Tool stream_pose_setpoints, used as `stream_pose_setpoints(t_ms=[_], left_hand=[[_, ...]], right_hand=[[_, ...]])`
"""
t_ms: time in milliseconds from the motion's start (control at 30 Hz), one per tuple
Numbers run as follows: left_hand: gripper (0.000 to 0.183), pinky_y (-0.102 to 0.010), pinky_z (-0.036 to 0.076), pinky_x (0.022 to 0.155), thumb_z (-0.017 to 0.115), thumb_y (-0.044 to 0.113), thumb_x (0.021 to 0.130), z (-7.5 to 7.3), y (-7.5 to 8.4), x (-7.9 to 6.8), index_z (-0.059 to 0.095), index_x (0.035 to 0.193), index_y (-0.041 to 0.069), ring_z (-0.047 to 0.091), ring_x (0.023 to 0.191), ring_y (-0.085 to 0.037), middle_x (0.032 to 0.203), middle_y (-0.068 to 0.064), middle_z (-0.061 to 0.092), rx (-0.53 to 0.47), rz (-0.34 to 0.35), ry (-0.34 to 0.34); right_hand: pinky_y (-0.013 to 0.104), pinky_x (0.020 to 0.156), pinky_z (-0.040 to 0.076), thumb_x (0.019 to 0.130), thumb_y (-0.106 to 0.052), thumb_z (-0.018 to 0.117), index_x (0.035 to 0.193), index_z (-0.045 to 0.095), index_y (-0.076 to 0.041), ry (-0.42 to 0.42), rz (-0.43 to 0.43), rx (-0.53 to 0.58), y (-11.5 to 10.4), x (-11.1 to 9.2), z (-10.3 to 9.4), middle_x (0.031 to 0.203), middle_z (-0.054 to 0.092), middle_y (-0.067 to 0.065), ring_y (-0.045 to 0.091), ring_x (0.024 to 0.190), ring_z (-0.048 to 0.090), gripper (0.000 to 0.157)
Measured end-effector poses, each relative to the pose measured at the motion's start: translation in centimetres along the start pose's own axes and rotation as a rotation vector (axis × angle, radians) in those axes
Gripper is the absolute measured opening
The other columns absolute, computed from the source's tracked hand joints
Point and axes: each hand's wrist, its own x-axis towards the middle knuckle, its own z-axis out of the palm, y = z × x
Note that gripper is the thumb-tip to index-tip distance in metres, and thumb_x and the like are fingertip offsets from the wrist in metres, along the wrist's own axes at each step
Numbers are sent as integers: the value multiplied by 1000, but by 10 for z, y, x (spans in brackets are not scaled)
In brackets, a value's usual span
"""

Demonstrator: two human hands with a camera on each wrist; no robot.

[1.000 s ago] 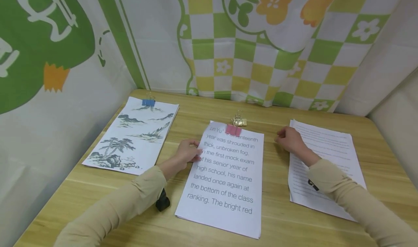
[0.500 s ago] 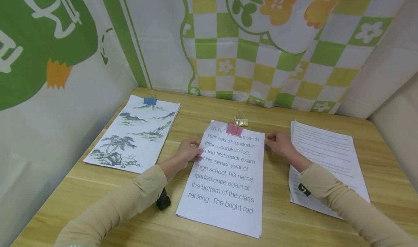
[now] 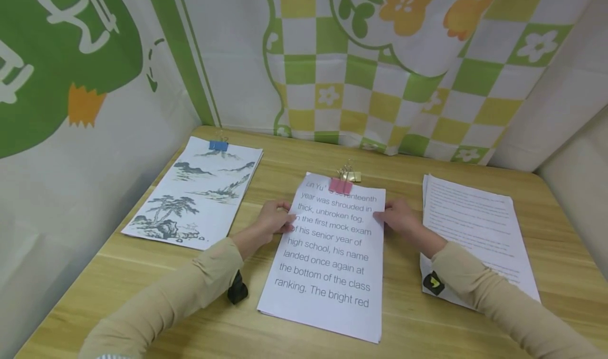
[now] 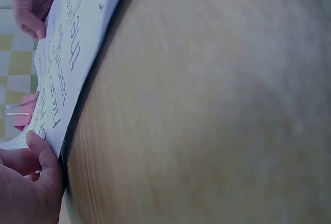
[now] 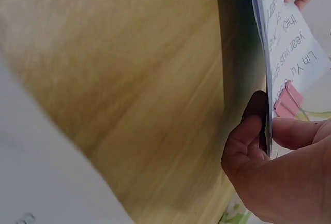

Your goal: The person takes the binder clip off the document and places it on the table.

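Apparently, in the head view, gripping is in hand: the left hand [image 3: 275,219] and right hand [image 3: 396,215] pinch opposite edges of the middle stack [image 3: 328,253] on the tabletop [image 3: 404,322]. Left wrist view: thumb on top. Right wrist view: edge pinched tightly; moving it probably calls for matched grips.

Printed fabric hangings [image 3: 332,68] close in a wood-grain tabletop [image 3: 404,317]

Across the back, green, yellow and white checks carry small white flowers [image 3: 328,95] beneath larger orange blossoms [image 3: 412,21]. The left side is white cloth [image 3: 133,142] with a big green patch [image 3: 121,66], an orange zigzag-edged shape [image 3: 85,105] and a dashed arrow [image 3: 152,83]. A broad green stripe [image 3: 179,47] runs down to the tabletop's rounded back-left corner. Plain pale material [image 3: 577,95] covers the right. The light is soft.
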Motion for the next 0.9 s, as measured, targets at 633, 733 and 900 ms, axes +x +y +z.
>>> stream_pose_setpoints(t_ms=[633, 733, 900], left_hand=[[19, -16, 48, 54, 57, -3, 88, -2, 1, -2, 57, 107, 0, 53, 57, -9, 85, -10, 57, -31, -2, -25], [20, -16, 48, 54, 56, -4, 88, -2, 1, -3, 57, 107, -1, 54, 58, -9, 88, -11, 57, -34, 0, -36], [23, -16, 50, 56, 57, -5, 87, -4, 1, -3, 56, 110, -2, 55, 59, -9, 85, -10, 57, -50, -4, -69]], right_hand=[[45, 105, 40, 96, -10, 48, 135, 44, 4, -38, 39, 170, 6, -2, 12, 132, 52, 23, 34, 121, 50, 42], [45, 107, 38, 97, -10, 46, 137, 41, 4, -52, 42, 202, 7, -3, 11, 136, 49, 23, 34, 125, 47, 43], [46, 110, 35, 98, -11, 45, 141, 37, 3, -60, 37, 240, 9, -2, 11, 140, 44, 23, 35, 130, 42, 45]])
